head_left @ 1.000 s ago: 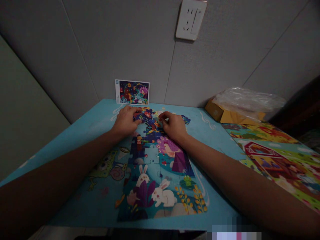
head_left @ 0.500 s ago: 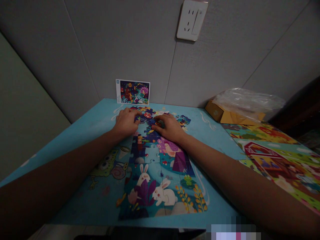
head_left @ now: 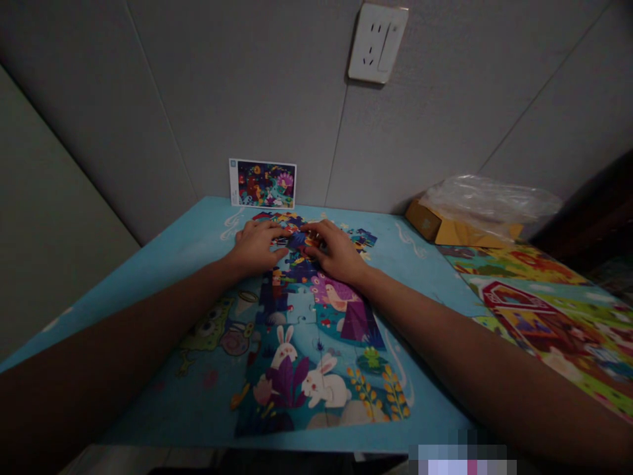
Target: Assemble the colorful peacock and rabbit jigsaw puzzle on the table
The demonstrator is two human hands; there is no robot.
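A partly joined jigsaw puzzle (head_left: 316, 343) lies on the blue table, showing white rabbits, a pink bird and a frog. Beyond its joined part, a dark blue puzzle piece (head_left: 297, 241) sits between my two hands. My left hand (head_left: 260, 246) has thumb and index finger at the piece's left side. On the other side, my right hand (head_left: 339, 252) is curled, its thumb and index finger at the right edge. Loose puzzle pieces (head_left: 364, 239) lie past my right hand, others (head_left: 279, 217) beyond my left. Parts of the pieces are hidden under my fingers.
A picture card (head_left: 267, 185) of the puzzle scene leans against the grey wall. At the right, a yellow box (head_left: 459, 231) bears a clear plastic bag (head_left: 487, 201). Another colourful picture (head_left: 558, 330) covers the right side of the table (head_left: 163, 257).
My left hand has moved right, closer to my right hand. More of the dark blue piece shows between my fingers. The joined part of the puzzle stays still.
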